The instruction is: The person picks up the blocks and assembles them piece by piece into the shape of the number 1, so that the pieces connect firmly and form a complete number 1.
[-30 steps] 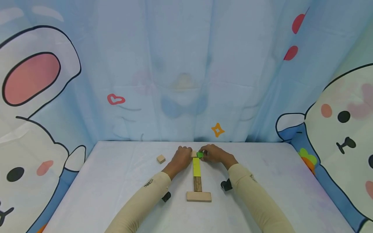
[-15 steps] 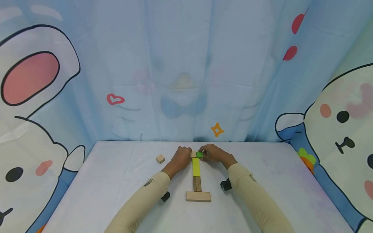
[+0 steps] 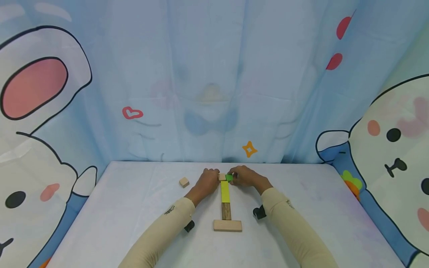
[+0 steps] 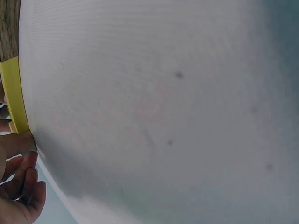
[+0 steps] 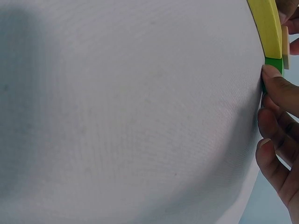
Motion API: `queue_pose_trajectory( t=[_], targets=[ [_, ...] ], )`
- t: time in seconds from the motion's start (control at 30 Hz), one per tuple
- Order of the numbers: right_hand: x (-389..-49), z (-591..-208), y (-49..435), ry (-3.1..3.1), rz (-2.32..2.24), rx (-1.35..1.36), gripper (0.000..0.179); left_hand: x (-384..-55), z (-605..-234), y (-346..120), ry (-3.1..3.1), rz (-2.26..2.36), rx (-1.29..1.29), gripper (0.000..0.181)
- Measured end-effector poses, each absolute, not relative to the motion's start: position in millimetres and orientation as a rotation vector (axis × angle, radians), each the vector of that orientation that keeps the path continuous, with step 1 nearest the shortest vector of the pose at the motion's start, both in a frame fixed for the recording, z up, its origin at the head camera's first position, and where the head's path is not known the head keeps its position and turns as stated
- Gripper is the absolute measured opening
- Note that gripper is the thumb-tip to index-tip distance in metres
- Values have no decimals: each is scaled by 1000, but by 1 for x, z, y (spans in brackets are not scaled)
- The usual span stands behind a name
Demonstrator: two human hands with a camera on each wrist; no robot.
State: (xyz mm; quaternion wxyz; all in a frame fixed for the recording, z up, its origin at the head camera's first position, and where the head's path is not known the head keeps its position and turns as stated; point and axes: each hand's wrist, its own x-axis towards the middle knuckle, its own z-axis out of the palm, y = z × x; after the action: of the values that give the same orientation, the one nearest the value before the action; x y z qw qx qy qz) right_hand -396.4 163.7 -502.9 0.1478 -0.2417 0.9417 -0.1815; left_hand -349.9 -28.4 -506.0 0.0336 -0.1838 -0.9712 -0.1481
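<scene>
In the head view a row of blocks runs away from the person: a pale wooden plank lying crosswise, a dark brown block, then a yellow block. At the far end of the yellow block sit a pale wooden cube and a green block, side by side. My left hand pinches the pale cube from its left. My right hand pinches the green block from its right; the thumb lies against it in the right wrist view, other fingers curled.
A loose pale cube lies left of the left hand. Black wrist devices hang under both forearms, the left device and the right device. The white-covered table ends at a blue cartoon curtain.
Both hands stay at the pale cube and green block with almost no movement. The head view has shifted very slightly.
</scene>
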Motion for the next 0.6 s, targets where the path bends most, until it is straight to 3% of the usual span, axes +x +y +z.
queue_pose_trajectory(
  t=[0.6],
  targets=[
    [-397,-503,163,2700,-516,-665,37,-343,-510,-53,-3003,-478,-488,33]
  ],
)
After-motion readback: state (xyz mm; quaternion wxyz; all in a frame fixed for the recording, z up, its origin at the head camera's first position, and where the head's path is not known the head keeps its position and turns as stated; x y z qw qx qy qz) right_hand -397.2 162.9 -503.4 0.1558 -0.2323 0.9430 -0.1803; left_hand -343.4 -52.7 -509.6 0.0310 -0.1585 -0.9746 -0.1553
